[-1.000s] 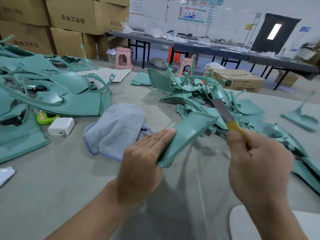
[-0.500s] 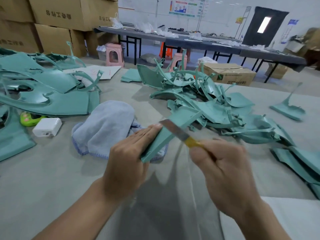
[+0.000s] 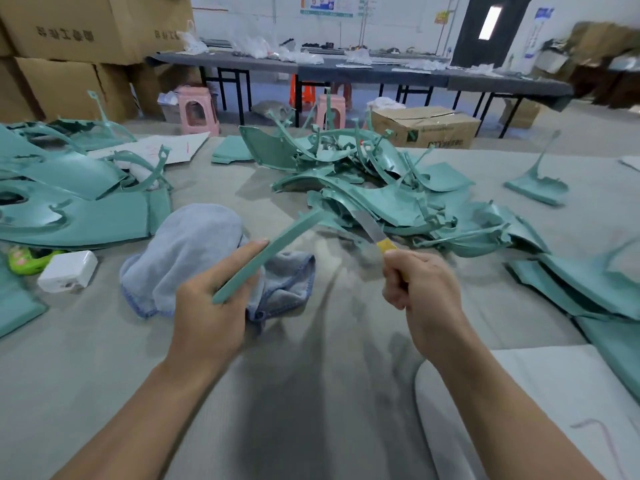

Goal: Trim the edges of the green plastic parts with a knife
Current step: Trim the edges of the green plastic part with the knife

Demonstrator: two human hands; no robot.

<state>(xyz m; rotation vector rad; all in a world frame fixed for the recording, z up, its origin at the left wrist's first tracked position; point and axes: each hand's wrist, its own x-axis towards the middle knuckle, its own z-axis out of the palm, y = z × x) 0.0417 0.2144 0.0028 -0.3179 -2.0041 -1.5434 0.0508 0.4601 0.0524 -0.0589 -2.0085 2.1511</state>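
Handling: green part held edge-up, knife clear of it
Left hand (image 3: 207,306) pinches the thin green part (image 3: 263,254) above the near grey table (image 3: 86,375), forefinger extended; it looks light, stiff, smooth-surfaced: hold near end. Right hand (image 3: 420,285) clenches the knife (image 3: 372,230) handle, blade apart

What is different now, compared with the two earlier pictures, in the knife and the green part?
The knife lay with its blade on the edge of the green plastic part half a second ago; now it is off the part, to the right, with a gap between them. The part has turned edge-on to the camera. The left hand still holds the part, and the right hand still grips the knife's yellow handle.
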